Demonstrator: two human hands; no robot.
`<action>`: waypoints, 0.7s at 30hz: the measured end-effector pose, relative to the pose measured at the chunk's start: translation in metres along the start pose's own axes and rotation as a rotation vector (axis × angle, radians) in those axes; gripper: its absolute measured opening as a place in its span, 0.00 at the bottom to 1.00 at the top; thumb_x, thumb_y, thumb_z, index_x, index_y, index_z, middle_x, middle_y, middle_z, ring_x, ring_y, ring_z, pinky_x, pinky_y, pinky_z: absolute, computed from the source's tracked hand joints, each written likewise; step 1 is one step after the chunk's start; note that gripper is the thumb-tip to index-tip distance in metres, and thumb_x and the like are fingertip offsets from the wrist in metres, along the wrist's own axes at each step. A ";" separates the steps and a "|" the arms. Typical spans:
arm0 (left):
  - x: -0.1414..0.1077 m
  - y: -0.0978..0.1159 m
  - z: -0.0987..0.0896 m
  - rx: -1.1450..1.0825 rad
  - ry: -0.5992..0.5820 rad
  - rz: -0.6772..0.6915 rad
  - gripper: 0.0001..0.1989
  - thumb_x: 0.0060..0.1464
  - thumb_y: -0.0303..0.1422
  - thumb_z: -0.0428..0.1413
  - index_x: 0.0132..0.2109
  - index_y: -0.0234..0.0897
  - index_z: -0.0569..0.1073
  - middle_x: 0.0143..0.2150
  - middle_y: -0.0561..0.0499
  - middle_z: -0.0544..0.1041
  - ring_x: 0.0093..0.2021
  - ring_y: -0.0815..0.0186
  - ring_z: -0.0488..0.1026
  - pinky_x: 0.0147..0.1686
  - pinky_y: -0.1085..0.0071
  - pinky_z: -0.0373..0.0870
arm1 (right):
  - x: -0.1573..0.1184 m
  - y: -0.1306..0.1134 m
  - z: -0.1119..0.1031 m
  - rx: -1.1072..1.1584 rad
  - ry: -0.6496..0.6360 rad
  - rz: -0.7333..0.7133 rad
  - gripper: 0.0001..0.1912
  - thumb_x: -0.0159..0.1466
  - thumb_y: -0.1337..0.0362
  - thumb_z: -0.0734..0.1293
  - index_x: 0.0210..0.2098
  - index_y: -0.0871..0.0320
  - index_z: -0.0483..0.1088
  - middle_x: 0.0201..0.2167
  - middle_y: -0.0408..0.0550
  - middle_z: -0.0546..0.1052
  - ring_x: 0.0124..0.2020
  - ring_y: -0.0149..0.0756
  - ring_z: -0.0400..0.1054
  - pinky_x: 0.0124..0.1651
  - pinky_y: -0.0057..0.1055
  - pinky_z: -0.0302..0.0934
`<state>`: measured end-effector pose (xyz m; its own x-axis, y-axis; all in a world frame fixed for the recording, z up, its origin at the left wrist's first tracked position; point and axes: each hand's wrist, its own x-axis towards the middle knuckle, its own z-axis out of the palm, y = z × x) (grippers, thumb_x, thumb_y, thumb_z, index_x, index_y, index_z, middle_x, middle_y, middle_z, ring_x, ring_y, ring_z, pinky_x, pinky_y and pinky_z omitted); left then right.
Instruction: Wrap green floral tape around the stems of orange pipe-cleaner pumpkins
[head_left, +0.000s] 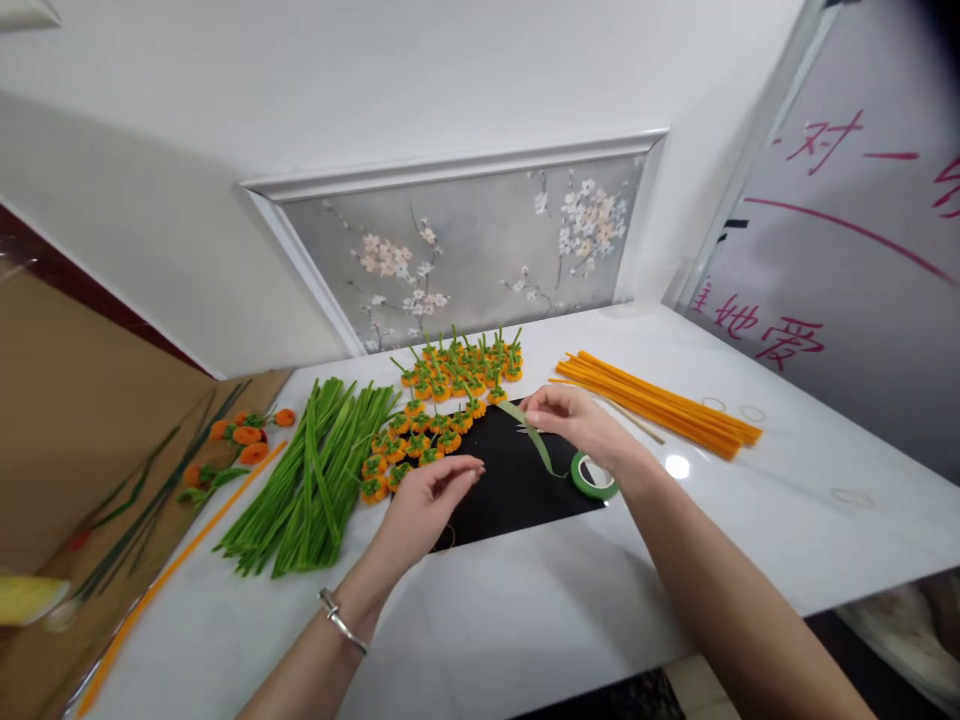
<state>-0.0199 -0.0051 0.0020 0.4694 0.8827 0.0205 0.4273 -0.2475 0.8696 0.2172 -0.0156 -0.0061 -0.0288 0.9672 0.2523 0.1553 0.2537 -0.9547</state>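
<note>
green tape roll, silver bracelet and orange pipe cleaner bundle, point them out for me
green tape roll (592,491): head view, lower rim of the ring
silver bracelet (347,631): head view, middle of the band
orange pipe cleaner bundle (660,403): head view, middle of the bundle

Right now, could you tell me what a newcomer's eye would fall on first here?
Probably the cluster of small orange flower heads, massed near the back and middle of the table. Next come the bright green stems heaped to their left, then the bundle of orange sticks lying at the right.
</note>
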 end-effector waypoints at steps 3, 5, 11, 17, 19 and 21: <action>0.007 0.004 0.006 -0.072 0.114 -0.011 0.13 0.55 0.38 0.55 0.42 0.35 0.77 0.42 0.46 0.80 0.43 0.61 0.77 0.46 0.67 0.73 | -0.005 -0.002 0.001 0.188 0.074 0.015 0.11 0.59 0.57 0.67 0.29 0.58 0.66 0.33 0.44 0.75 0.34 0.31 0.69 0.39 0.28 0.61; 0.008 0.003 0.013 -0.114 0.111 -0.031 0.13 0.55 0.38 0.55 0.42 0.34 0.77 0.42 0.46 0.79 0.42 0.61 0.77 0.44 0.67 0.74 | -0.007 0.000 0.007 0.252 0.100 -0.011 0.11 0.61 0.56 0.65 0.30 0.57 0.64 0.34 0.44 0.75 0.37 0.33 0.70 0.43 0.30 0.62; 0.008 -0.004 0.030 -0.180 0.029 -0.081 0.13 0.55 0.36 0.55 0.43 0.33 0.76 0.42 0.45 0.79 0.42 0.61 0.77 0.42 0.67 0.75 | -0.008 0.016 0.028 0.293 0.178 -0.089 0.11 0.66 0.54 0.60 0.35 0.54 0.58 0.28 0.40 0.72 0.24 0.28 0.68 0.32 0.28 0.64; 0.042 -0.001 0.024 -0.120 0.170 -0.004 0.13 0.56 0.33 0.54 0.46 0.33 0.76 0.48 0.42 0.77 0.49 0.58 0.74 0.52 0.61 0.71 | -0.009 0.029 0.042 0.042 0.296 -0.162 0.09 0.67 0.62 0.59 0.46 0.55 0.62 0.29 0.41 0.72 0.20 0.27 0.65 0.28 0.26 0.62; 0.057 0.000 0.025 -0.174 0.198 -0.041 0.15 0.57 0.32 0.52 0.49 0.33 0.75 0.59 0.40 0.69 0.51 0.57 0.73 0.50 0.60 0.73 | -0.008 0.029 0.044 0.015 0.305 -0.184 0.10 0.66 0.63 0.59 0.47 0.55 0.63 0.28 0.42 0.73 0.20 0.27 0.65 0.27 0.26 0.62; 0.071 -0.001 0.028 -0.200 0.179 -0.088 0.16 0.57 0.32 0.52 0.52 0.34 0.73 0.68 0.40 0.55 0.50 0.56 0.74 0.47 0.61 0.75 | -0.008 0.029 0.045 -0.014 0.304 -0.212 0.10 0.66 0.64 0.59 0.47 0.56 0.63 0.28 0.42 0.73 0.20 0.27 0.66 0.26 0.25 0.62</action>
<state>0.0345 0.0462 -0.0111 0.2863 0.9581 0.0121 0.2906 -0.0988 0.9517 0.1777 -0.0155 -0.0429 0.2329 0.8449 0.4815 0.1913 0.4457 -0.8745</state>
